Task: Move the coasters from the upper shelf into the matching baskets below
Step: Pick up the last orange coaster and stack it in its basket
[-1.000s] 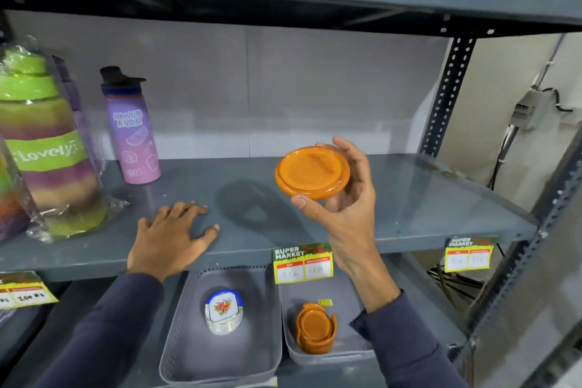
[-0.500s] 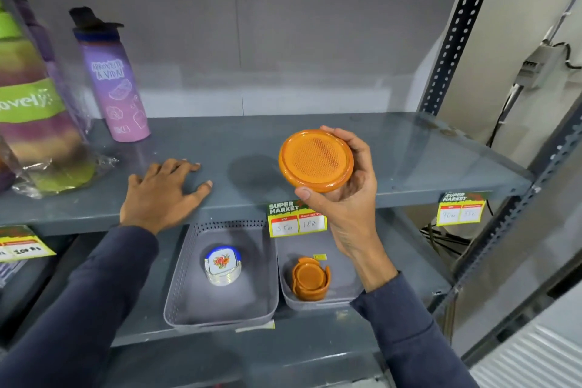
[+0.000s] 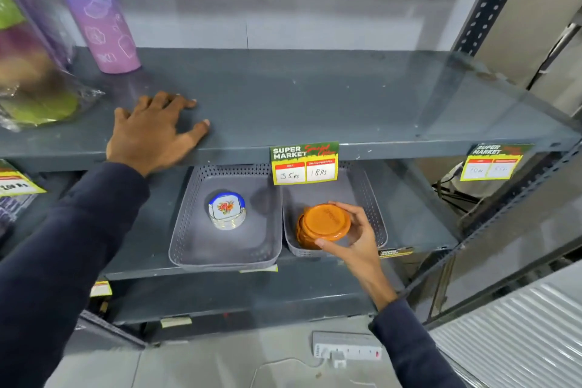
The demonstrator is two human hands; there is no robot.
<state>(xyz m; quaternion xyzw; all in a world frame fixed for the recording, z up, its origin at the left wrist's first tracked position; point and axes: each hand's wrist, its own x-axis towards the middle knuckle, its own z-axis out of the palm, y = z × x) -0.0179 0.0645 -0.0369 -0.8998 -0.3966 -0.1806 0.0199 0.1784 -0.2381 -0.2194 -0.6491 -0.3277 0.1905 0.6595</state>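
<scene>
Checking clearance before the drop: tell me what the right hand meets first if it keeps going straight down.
Probably the orange coaster stack already in the right basket. The right hand holds the orange coaster just above it; the exact gap is unclear.

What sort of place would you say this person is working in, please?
Most likely a shop: a yellow "Super Market" price tag hangs on the grey metal shelf, with a purple printed water bottle on display.

The top shelf [image 3: 315,98] holds a purple bottle [image 3: 97,12] and a wrapped stack [image 3: 28,72]. The lower shelf [image 3: 419,217] holds two grey baskets [image 3: 189,230].
</scene>
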